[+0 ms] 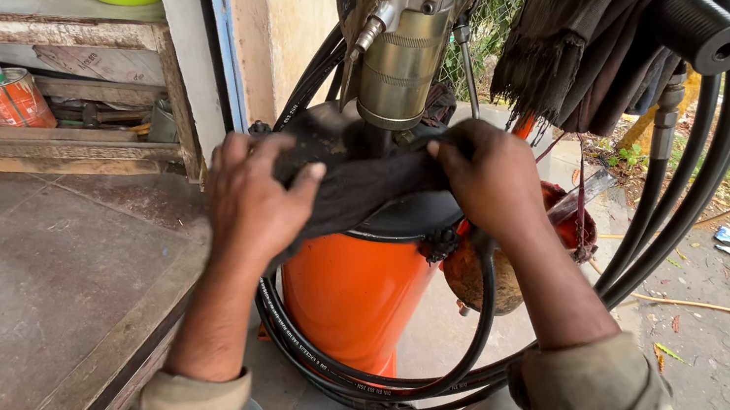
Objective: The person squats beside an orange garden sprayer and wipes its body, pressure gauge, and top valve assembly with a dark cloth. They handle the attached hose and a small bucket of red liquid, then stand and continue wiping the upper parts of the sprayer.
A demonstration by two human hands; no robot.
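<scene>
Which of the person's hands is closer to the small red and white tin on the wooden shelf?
Left. The left hand grips the dark rag nearer the small red and white tin; the right hand is farther right.

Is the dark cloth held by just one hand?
No: both the left hand and the right hand grip the dark cloth on top of the orange drum.

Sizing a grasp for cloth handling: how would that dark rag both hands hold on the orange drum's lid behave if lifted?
Probably floppy: the dark rag sags and creases between the left hand and right hand. Likely light, since fingertip pinches hold it. It looks grimy, so it may cling to the orange drum.
</scene>
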